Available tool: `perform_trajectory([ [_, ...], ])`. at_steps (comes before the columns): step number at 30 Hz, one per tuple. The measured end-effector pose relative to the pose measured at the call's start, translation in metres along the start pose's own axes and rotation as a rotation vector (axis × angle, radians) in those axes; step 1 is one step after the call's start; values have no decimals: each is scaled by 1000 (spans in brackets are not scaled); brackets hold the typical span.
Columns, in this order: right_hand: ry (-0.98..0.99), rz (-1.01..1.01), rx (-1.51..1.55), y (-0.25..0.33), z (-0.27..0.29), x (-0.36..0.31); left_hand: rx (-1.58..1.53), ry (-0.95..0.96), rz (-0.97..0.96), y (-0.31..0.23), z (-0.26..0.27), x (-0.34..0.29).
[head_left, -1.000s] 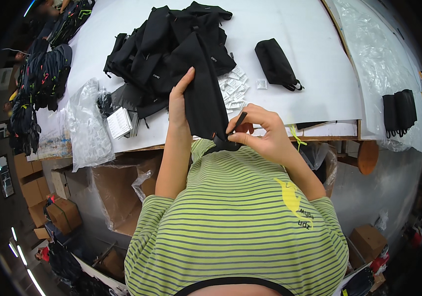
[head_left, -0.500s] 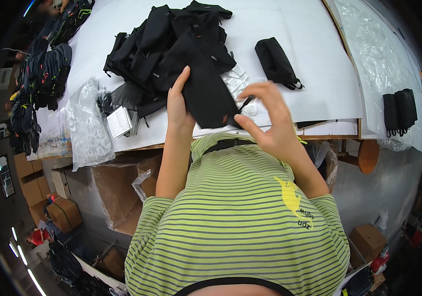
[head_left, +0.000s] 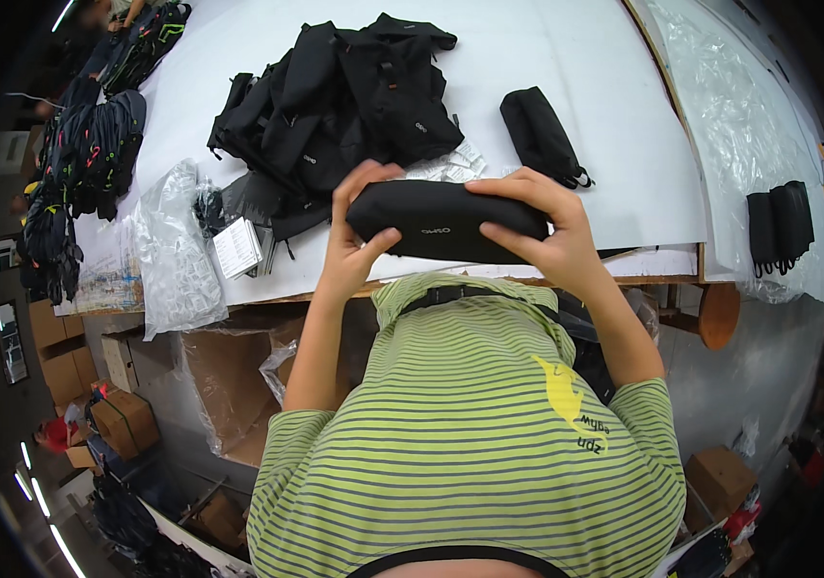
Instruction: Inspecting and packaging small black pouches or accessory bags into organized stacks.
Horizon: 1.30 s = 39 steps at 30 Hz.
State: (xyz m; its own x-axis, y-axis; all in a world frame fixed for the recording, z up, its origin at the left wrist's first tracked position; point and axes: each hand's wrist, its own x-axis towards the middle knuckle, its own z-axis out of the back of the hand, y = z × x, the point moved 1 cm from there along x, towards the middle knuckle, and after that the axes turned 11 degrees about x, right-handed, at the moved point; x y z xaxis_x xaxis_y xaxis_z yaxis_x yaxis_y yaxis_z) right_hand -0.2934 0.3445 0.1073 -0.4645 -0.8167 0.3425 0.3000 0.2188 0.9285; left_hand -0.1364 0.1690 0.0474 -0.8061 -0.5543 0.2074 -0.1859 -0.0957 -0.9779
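Note:
I hold a black zippered fabric pouch (head_left: 441, 222) lying sideways over the near edge of the white table (head_left: 624, 164). My left hand (head_left: 359, 246) grips its left end, thumb under and fingers over. My right hand (head_left: 542, 226) grips its right end. Just beyond the pouch lies a heap of similar black pouches (head_left: 344, 106), with small white packets (head_left: 450, 164) beside it.
One black pouch (head_left: 542, 135) lies alone on the table to the right. Two more black pouches (head_left: 780, 226) sit on clear plastic at far right. A clear plastic bag (head_left: 176, 250) and white cards (head_left: 236, 246) lie at left, dark goods (head_left: 84, 164) further left. Cardboard boxes (head_left: 123, 419) stand below.
The pouch hung upright between my hands before; now it is turned to lie sideways, with each hand gripping one end.

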Motion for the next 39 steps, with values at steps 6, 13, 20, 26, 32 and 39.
perform_trajectory([
  [6, 177, -369, -22, -7, 34, -10, 511, 418, -2, -24, 18, 6],
  [13, 21, -643, 3, -48, 78, -23, 486, 408, 459, 46, 38, -5],
  [20, -481, -203, -959, -150, 127, -45, 854, 173, 622, 143, 38, -48],
  [26, -333, -324, -972, -187, 111, -60, 1074, 9, 395, 151, 35, -49],
  [32, -388, -251, -698, -162, 72, -48, 996, -180, 299, 124, 46, -40],
  [39, -292, -207, -491, -132, 20, -37, 1169, -156, 131, 66, 47, -15],
])
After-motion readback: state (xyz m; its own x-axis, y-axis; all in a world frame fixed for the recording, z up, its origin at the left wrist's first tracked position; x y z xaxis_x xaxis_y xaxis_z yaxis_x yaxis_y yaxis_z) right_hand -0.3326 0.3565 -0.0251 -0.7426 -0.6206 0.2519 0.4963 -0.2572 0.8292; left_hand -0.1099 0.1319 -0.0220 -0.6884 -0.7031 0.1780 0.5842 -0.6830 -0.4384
